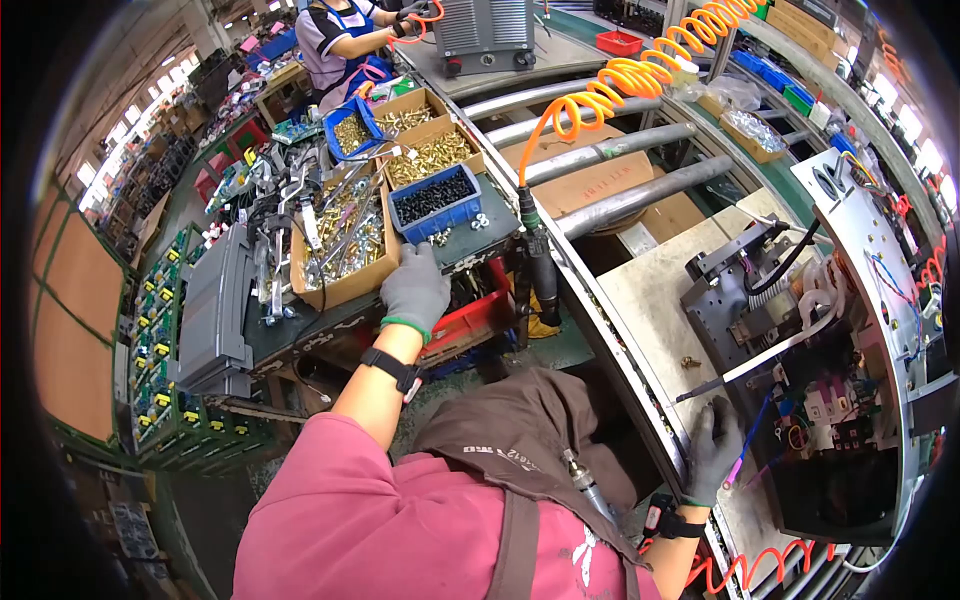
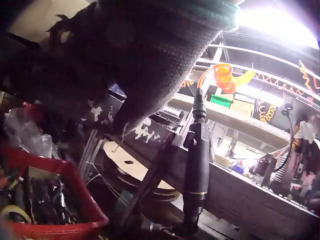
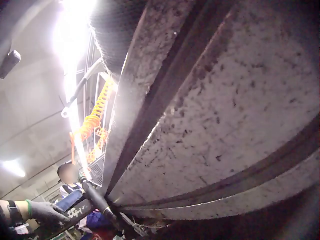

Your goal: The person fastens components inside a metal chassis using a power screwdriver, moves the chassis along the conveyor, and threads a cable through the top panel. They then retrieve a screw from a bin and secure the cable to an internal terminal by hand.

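My left hand (image 1: 415, 288), in a grey glove with a green cuff, reaches to the edge of the parts bench. Its fingertips lie right beside a blue bin (image 1: 437, 203) of black screws and a cardboard box (image 1: 317, 297) of mixed fasteners. In the right wrist view the left hand's (image 3: 47, 212) fingers look extended. My gloved right hand (image 1: 713, 450) rests, fingers loosely bent, at the worktop edge beside an opened electrical unit (image 1: 820, 400). A blue wire with a purple sleeve (image 1: 737, 468) runs close to its fingers.
An air screwdriver (image 1: 540, 265) hangs from an orange coiled hose (image 1: 640, 70) between bench and roller conveyor (image 1: 640, 195). Below the bench sits a red bin (image 1: 470, 325). A brass screw (image 1: 690, 362) lies on the worktop. Another person (image 1: 340, 45) works at the far end.
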A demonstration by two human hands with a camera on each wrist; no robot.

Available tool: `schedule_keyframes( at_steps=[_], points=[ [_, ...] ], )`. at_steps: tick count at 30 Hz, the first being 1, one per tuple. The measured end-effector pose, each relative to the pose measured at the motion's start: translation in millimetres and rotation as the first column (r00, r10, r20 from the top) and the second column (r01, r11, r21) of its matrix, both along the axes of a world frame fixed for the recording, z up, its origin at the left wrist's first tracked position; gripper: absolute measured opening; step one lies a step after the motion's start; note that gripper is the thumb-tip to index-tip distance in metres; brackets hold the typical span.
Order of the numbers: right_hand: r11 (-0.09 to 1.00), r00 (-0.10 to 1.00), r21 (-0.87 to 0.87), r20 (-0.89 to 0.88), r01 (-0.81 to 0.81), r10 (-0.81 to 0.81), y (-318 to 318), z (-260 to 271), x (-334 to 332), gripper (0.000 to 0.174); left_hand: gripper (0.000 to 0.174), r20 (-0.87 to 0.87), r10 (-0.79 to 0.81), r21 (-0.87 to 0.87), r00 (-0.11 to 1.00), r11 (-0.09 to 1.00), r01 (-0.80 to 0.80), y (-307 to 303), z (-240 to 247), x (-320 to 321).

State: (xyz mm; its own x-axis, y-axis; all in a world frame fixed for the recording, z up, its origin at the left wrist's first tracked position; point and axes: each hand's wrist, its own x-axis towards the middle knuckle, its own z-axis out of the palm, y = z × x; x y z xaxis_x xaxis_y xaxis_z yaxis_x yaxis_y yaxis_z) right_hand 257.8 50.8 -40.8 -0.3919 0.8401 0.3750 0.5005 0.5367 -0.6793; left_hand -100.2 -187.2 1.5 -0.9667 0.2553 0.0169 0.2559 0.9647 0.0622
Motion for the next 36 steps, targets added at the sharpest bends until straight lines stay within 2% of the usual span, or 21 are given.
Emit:
schedule_keyframes(
  at_steps=[2, 5, 9, 12, 16, 19, 21, 22, 25, 29, 33, 36],
  points=[
    [1.000, 1.000, 0.010, 0.009, 0.000, -0.001, -1.0, 1.0, 0.1, 0.022, 0.039, -0.089, -0.043, 0.026, 0.995, 0.999, 0.045, -7.2, -3.8, 6.1],
    [0.999, 1.000, -0.038, -0.029, -0.006, 0.005, -5.2, 5.9, -3.1, 0.022, 0.036, -0.074, -0.065, 0.016, 0.995, 0.998, 0.066, -15.6, -5.7, 7.7],
    [1.000, 1.000, 0.000, 0.002, -0.008, 0.008, -3.2, 4.1, -1.6, 0.021, 0.032, -0.129, -0.095, 0.030, 0.987, 0.995, 0.099, -23.8, -13.3, 4.9],
    [1.000, 1.000, 0.012, 0.010, -0.001, 0.001, -1.4, 1.9, -0.1, 0.021, 0.023, -0.158, -0.137, 0.119, 0.978, 0.981, 0.156, -30.9, -14.5, 3.8],
    [1.000, 1.000, 0.007, -0.006, -0.005, 0.005, -2.3, 2.2, -0.9, 0.021, 0.024, -0.192, -0.176, 0.119, 0.966, 0.972, 0.201, -35.1, -17.6, 3.6],
    [0.999, 1.000, 0.043, 0.023, -0.010, 0.009, 0.2, -0.6, 0.1, 0.021, 0.025, -0.194, -0.158, 0.035, 0.968, 0.985, 0.167, -30.6, -12.3, 3.2],
    [1.000, 1.000, 0.023, 0.014, -0.010, 0.009, 0.1, 0.6, 0.0, 0.021, 0.024, -0.083, -0.178, -0.114, 0.981, 0.979, 0.168, -31.1, -10.5, -5.2],
    [1.000, 1.000, 0.002, 0.000, -0.006, 0.006, -0.7, 1.2, -0.7, 0.021, 0.020, -0.134, -0.205, -0.096, 0.969, 0.976, 0.194, -31.8, -10.1, -5.2],
    [1.000, 1.000, 0.021, -0.019, -0.012, 0.012, -1.1, 0.5, -0.3, 0.020, 0.016, -0.141, -0.294, -0.115, 0.945, 0.953, 0.280, -34.6, -3.0, -7.3],
    [0.999, 1.000, 0.045, -0.005, 0.009, -0.009, 1.5, -7.2, 2.2, 0.027, 0.015, -0.111, -0.333, -0.098, 0.936, 0.941, 0.323, -27.2, 5.3, -13.3],
    [0.998, 0.999, 0.067, -0.044, -0.001, 0.004, 6.6, -3.1, 3.7, 0.017, 0.016, -0.112, -0.423, -0.147, 0.899, 0.902, 0.406, -31.0, 2.1, -27.6],
    [0.999, 0.996, 0.034, -0.091, 0.022, -0.019, 4.8, 0.6, 2.4, 0.016, 0.021, -0.092, -0.454, -0.102, 0.886, 0.889, 0.445, -34.9, 2.6, -33.9]
  ],
)
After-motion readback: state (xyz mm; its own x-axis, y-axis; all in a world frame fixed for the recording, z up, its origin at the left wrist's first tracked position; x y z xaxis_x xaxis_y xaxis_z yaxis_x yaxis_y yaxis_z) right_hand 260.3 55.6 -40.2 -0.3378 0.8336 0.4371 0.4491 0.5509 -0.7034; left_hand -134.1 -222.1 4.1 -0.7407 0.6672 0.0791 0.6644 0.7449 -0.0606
